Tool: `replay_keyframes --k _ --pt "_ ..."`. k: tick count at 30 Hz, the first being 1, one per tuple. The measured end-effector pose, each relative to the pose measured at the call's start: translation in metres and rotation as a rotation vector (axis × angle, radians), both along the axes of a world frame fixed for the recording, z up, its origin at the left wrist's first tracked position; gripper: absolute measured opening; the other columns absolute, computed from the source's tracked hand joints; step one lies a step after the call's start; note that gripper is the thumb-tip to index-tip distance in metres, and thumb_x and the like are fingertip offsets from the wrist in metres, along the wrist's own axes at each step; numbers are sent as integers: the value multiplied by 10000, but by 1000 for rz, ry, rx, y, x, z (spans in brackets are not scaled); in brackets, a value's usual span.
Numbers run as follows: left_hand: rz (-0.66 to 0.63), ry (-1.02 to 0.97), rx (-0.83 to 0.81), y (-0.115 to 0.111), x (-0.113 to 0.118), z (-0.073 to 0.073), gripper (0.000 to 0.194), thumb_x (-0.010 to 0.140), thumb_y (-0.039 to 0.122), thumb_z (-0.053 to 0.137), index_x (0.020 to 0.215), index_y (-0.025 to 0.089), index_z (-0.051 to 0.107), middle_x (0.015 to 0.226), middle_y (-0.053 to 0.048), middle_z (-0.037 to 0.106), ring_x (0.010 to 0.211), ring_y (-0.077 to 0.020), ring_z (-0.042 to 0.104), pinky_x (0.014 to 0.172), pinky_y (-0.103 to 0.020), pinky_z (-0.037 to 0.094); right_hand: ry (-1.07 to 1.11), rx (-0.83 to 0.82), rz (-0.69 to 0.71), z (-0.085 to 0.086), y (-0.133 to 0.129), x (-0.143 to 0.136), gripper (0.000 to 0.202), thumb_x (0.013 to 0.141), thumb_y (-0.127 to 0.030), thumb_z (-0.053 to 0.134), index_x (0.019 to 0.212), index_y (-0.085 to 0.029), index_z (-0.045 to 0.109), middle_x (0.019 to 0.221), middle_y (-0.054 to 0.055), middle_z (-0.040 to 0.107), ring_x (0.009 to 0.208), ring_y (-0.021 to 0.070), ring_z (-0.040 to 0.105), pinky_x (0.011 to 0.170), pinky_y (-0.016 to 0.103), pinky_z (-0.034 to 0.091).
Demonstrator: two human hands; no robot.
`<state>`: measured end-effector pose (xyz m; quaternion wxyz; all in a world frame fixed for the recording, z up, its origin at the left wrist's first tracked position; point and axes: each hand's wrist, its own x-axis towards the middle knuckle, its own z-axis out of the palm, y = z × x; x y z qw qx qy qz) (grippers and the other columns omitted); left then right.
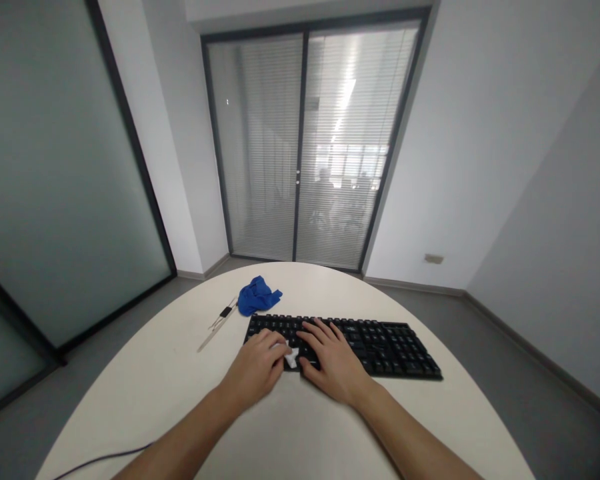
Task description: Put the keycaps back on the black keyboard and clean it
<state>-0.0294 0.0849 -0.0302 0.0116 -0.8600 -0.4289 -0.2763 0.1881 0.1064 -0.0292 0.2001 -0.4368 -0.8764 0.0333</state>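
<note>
A black keyboard (397, 353) lies on the round white table, slightly slanted. My left hand (260, 360) is closed over its left end, pinching a crumpled white wipe (292, 358) whose loose end rests on the keys. Beside it, my right hand (333, 360) lies over the middle keys, fingers spread and stretched out, with nothing in it. The keys under both hands are hidden.
Behind the keyboard's left end sits a bunched blue cloth (257, 296). Next to it lie a thin pale stick (213, 333) and a small tool with a black part (225, 311). A dark cable (105, 457) runs under my left forearm. The table (180, 393) has a curved edge.
</note>
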Motion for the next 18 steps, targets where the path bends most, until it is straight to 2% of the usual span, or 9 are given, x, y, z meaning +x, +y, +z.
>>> replay_keyframes --k 4,7,10,12,15,18 --pt "3 52 -27 -2 -4 6 156 799 73 579 849 205 646 901 -29 641 900 -227 550 782 -374 434 -9 0 2 0 0 0 491 906 -398 541 1385 -288 532 1523 20 459 1447 273 319 1208 526 181" --pt "37 23 32 1 -14 7 193 852 102 550 949 216 673 983 -39 659 940 -228 565 838 -391 435 -19 -5 -4 1 0 -1 496 907 -396 537 1392 -290 525 1525 20 456 1450 273 313 1208 529 181" --pt "184 -63 54 9 -27 5 252 904 124 512 1056 221 689 1083 -62 666 1002 -238 574 889 -404 435 -18 -10 -6 1 0 0 500 909 -391 530 1397 -284 522 1529 24 451 1455 279 301 1208 531 177" --pt "218 -60 8 13 -32 4 251 896 124 522 1032 223 709 1043 -62 677 984 -241 584 878 -399 445 -12 -12 -3 0 0 0 499 909 -391 528 1395 -279 526 1530 27 450 1455 282 300 1208 531 174" --pt "198 -36 -69 15 -35 5 250 866 113 543 986 226 732 974 -57 682 962 -236 593 868 -378 457 -9 -9 -2 0 -1 0 495 908 -388 527 1389 -271 533 1528 35 453 1455 283 301 1209 529 166" --pt "229 -66 -126 13 -36 8 241 857 128 558 990 221 737 1001 -58 690 982 -233 604 886 -367 464 -17 -3 -4 0 -1 -1 496 904 -381 532 1387 -267 535 1528 40 451 1456 281 300 1210 528 163"
